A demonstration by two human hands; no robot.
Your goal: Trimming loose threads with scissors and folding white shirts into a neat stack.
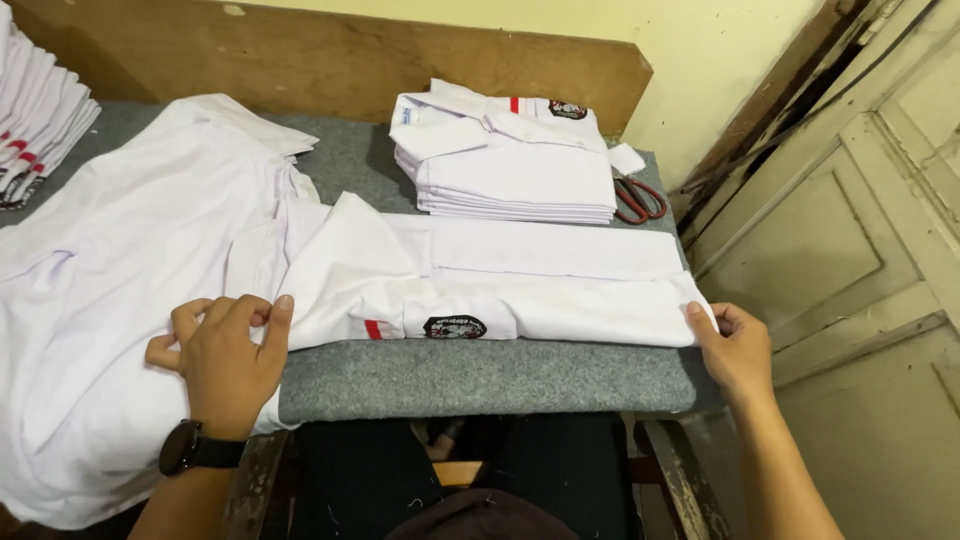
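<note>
head view. a partly folded white shirt (520,285) lies on a grey felt-covered table (480,380), forming a long, narrow band whose long axis runs left to right, parallel to the table's near edge. its collar end, with a short red stripe (372,329) and a dark round embroidered badge (455,326), points toward the left hand; the plain end points toward the right hand.

left hand (225,355): fingers curled and closed on white cloth at the left end of the band, thumb on top, pinching the fabric near the table's front edge. a dark wristwatch (190,447) sits on the wrist below the grip. left of and behind this grip spreads a loose heap of unfolded white shirts (110,270), hanging over the table edge beneath the hand.

right hand (738,350): fingertips closed on the near right corner of the band, at the table's right edge; how much cloth lies inside the grip cannot be told.

between the two grips the band lies flat and near taut. beyond it, away from both hands, stands a neat stack of folded white shirts (510,165), the top one showing its collar, a red stripe and a badge. just right of that stack, behind the right hand's grip, lie red-handled scissors (640,200). far beyond the left grip, at the frame's upper-left corner, another pile of folded shirts (35,120) is partly visible. a wooden board (330,60) backs the table.
</note>
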